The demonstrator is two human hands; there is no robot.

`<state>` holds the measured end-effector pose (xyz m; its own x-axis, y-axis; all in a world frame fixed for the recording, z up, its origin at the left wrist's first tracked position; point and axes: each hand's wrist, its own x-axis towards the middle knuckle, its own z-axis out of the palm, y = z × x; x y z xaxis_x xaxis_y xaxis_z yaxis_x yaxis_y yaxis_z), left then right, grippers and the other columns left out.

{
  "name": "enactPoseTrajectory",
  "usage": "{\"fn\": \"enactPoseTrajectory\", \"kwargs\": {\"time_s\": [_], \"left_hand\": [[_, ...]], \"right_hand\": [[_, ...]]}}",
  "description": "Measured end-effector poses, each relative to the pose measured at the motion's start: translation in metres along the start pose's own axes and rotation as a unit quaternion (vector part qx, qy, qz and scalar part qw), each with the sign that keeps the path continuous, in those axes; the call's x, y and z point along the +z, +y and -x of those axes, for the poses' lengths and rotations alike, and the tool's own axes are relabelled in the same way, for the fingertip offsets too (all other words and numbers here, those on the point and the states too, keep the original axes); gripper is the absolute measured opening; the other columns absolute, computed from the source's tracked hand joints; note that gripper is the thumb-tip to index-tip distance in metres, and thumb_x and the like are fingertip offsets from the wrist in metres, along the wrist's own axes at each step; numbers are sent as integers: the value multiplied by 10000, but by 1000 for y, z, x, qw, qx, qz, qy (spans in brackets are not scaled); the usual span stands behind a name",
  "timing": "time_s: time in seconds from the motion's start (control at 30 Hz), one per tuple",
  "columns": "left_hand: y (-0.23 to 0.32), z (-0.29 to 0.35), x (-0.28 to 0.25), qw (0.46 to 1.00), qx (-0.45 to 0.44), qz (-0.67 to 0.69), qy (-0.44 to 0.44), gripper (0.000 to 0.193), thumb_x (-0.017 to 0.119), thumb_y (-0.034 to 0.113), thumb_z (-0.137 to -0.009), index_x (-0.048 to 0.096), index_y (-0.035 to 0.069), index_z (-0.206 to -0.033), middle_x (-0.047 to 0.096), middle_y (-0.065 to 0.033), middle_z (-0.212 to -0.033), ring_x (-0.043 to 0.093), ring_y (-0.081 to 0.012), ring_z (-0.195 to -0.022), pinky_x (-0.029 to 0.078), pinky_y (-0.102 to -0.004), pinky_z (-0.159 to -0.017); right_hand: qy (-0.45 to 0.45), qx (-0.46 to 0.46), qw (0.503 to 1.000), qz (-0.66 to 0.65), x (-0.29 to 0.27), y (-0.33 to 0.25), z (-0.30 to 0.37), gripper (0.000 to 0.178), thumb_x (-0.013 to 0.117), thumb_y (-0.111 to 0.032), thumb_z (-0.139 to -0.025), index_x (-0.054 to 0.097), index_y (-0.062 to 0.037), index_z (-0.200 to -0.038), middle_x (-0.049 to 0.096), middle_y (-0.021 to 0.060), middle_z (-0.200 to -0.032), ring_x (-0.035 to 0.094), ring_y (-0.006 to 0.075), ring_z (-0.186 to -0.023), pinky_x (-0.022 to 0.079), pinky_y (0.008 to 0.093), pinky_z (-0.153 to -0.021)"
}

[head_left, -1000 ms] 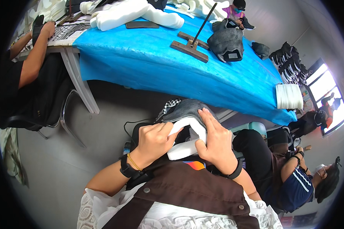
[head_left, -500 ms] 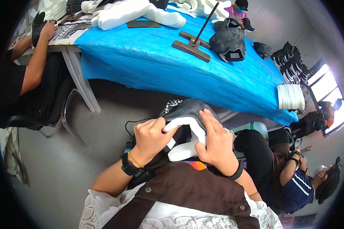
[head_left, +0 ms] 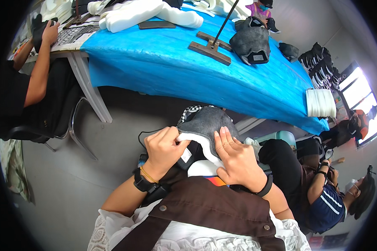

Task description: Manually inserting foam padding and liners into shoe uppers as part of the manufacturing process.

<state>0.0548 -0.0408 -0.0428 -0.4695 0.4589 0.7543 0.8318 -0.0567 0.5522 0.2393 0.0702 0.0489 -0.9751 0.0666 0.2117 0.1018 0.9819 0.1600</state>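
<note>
A dark grey, cap-shaped cloth piece (head_left: 207, 119) with a white foam lining along its rim sits in front of my body. My left hand (head_left: 161, 146) is closed, pinching the left end of the rim between thumb and fingers. On the right side my right hand (head_left: 238, 161) holds the rim, its fingers stretched over the grey cloth and its thumb lower, near the foam. A white foam flap (head_left: 202, 168) shows below the opening, above my brown apron (head_left: 213, 201). Inside the opening is dark mesh with a white label (head_left: 186, 155). Black-and-white checked cloth (head_left: 189, 112) shows behind.
A blue-covered table (head_left: 155, 62) stands ahead, bearing white foam pieces (head_left: 132, 16), a metal stand (head_left: 209, 51) and grey cloth pieces (head_left: 250, 41). One co-worker (head_left: 40, 75) works at the left, another (head_left: 322, 201) sits close at the right. A chair (head_left: 73, 125) stands left.
The grey piece has tilted, showing more outer cloth and a narrower opening. My right hand has slid slightly down and right; my left hand still pinches the rim.
</note>
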Motion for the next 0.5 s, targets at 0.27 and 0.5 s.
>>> {"fn": "enactPoseTrajectory", "kwargs": {"time_s": [0.27, 0.5], "left_hand": [[16, -16, -19, 984, 113, -125, -53, 560, 748, 148, -559, 685, 132, -1115, 603, -22, -1277, 593, -204, -887, 429, -346, -782], [13, -26, -8, 963, 251, -41, -91, 459, 688, 80, -633, 705, 74, -1092, 678, -47, -1105, 614, -227, -991, 469, -395, -841]], "right_hand": [[-10, -50, 999, 5, -4, 7, 1, 711, 583, -266, -661, 531, 147, -1238, 575, 371, -1184, 616, 413, -1116, 542, 419, -869], [50, -13, 998, -32, 5, -5, -5, 690, 593, -255, -652, 561, 91, -1248, 583, 306, -1237, 590, 385, -1172, 523, 434, -918]]}}
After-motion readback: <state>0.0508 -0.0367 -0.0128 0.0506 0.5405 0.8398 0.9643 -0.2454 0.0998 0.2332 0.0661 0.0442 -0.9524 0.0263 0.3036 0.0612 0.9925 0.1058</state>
